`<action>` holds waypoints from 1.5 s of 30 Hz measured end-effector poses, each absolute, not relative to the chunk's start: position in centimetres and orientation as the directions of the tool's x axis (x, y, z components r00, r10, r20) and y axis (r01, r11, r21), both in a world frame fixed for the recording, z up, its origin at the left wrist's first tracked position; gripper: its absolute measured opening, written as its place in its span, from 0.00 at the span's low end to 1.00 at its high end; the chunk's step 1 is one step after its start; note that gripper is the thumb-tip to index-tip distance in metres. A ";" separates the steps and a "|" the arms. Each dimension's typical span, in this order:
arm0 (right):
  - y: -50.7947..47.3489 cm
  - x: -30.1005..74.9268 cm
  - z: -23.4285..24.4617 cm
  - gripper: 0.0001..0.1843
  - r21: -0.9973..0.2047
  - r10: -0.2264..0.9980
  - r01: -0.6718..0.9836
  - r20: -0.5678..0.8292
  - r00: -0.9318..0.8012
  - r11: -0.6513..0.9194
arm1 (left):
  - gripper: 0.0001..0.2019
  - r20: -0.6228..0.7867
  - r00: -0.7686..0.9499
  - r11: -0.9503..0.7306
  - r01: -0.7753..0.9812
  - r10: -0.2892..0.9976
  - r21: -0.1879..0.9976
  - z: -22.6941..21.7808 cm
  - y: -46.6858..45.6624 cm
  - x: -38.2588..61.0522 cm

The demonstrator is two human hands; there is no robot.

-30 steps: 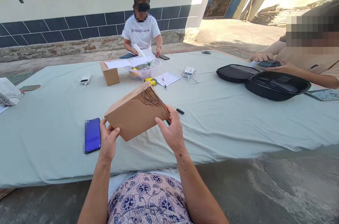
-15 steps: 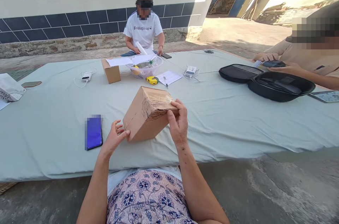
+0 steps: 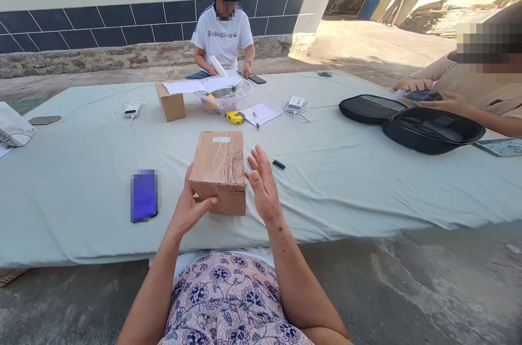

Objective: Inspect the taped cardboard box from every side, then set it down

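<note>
A brown cardboard box (image 3: 220,168) with clear tape and dark scribbles stands on the pale green mat (image 3: 81,182) in front of me. My left hand (image 3: 191,207) grips its near left corner, thumb on the front face. Just right of the box my right hand (image 3: 261,184) is open, fingers spread and off the cardboard. A black marker (image 3: 279,164) lies a little beyond my right hand. A blue phone (image 3: 144,195) lies flat to the left of the box.
Across the mat a person in a white shirt sits behind a clear bowl (image 3: 223,96), a small box (image 3: 171,103), a yellow tape measure (image 3: 235,117) and papers. At right another person holds a phone by an open black case (image 3: 432,130). Chargers with cables lie mid-mat.
The box was turned in both hands and set down upright on the mat. My right hand let go of it and opened; my left hand still holds the corner.
</note>
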State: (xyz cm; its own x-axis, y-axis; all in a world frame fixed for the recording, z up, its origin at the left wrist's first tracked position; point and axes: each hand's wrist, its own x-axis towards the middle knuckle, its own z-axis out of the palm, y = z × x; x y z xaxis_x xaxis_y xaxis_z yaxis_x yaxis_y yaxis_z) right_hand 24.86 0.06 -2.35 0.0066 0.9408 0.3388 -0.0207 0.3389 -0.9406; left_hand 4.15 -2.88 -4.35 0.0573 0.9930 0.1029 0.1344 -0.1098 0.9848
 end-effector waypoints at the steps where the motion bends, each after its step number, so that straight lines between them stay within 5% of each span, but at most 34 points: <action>1: -0.2 24.9 -2.3 0.50 -0.933 0.933 -0.047 0.360 -0.032 0.358 | 0.56 0.131 0.032 -0.133 0.110 0.991 0.985 -4.0 -3.0 4.3; 4: -0.5 25.1 -2.1 0.53 -0.914 0.912 -0.147 0.394 -0.114 0.377 | 0.61 0.237 -0.030 -0.233 0.084 0.971 0.969 -3.1 -3.1 4.8; 10: -0.7 24.1 -2.0 0.55 -0.894 0.875 -0.126 0.448 -0.184 0.431 | 0.53 0.354 -0.157 -0.297 0.300 0.922 0.907 -2.2 -3.6 4.5; 22: -0.3 21.0 -1.5 0.55 -0.937 0.937 -0.041 0.342 0.070 0.346 | 0.48 0.267 -0.199 -0.149 0.465 0.943 0.873 0.2 -4.4 4.6; 45: -0.3 20.9 -1.2 0.53 -0.951 0.948 0.006 0.310 0.067 0.310 | 0.43 0.246 -0.175 -0.135 0.483 0.953 0.865 1.0 -4.1 4.6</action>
State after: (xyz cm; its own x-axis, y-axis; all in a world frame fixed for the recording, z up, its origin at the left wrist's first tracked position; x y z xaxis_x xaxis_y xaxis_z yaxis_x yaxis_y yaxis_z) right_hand 20.95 -0.32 -1.16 0.0665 0.9484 0.3101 0.0064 0.3104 -0.9506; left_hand 4.62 -4.14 0.98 -0.1749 0.9534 0.2460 0.4831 -0.1346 0.8652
